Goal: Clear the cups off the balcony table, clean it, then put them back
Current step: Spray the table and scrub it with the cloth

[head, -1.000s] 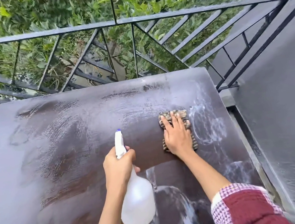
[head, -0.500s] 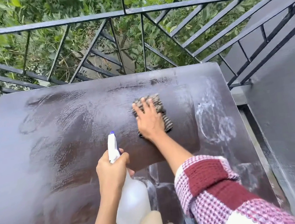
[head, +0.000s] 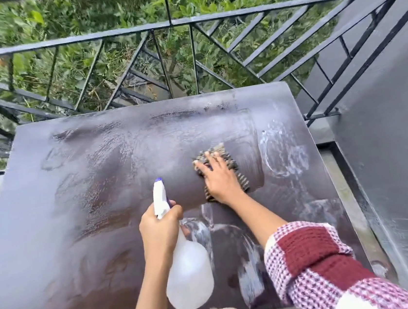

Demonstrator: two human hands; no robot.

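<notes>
A black metal railing (head: 183, 23) fronts dense green foliage (head: 80, 13), with a grey wall (head: 395, 145) at right.

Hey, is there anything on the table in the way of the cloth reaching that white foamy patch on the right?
Nothing visible. The right hand presses the cloth flat on the table, and the foamy patch lies just right of it with only wet tabletop between. No cups are in view.

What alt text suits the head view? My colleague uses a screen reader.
A right hand presses a striped cloth flat on a wet, streaked dark table while the left hand holds a white spray bottle. A black railing and greenery lie beyond.
</notes>
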